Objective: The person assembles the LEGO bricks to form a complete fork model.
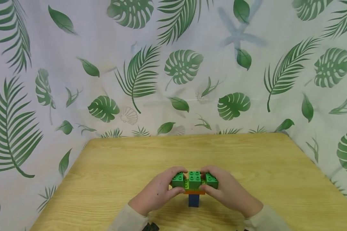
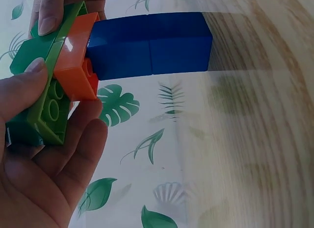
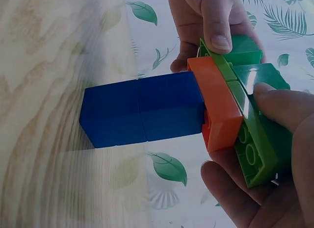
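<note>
A tower of toy building bricks stands upright on the table in front of me. Its base is two stacked blue bricks (image 2: 181, 44), topped by an orange brick (image 2: 73, 59). Across that lie light green bricks (image 3: 252, 157), overhanging on both sides with their hollow undersides showing. Three dark green bricks sit on top in a row: left (image 1: 177, 183), middle (image 1: 194, 183) and right (image 1: 211, 183). My left hand (image 1: 159, 191) grips the left end between thumb and fingers. On the opposite end, my right hand (image 1: 229, 189) holds the right green brick, its thumb reaching the middle one.
The wood-grain table (image 1: 127, 157) extends around the tower, with rounded far corners. Behind and beside it hangs a white cloth (image 1: 150, 128) printed with green leaves.
</note>
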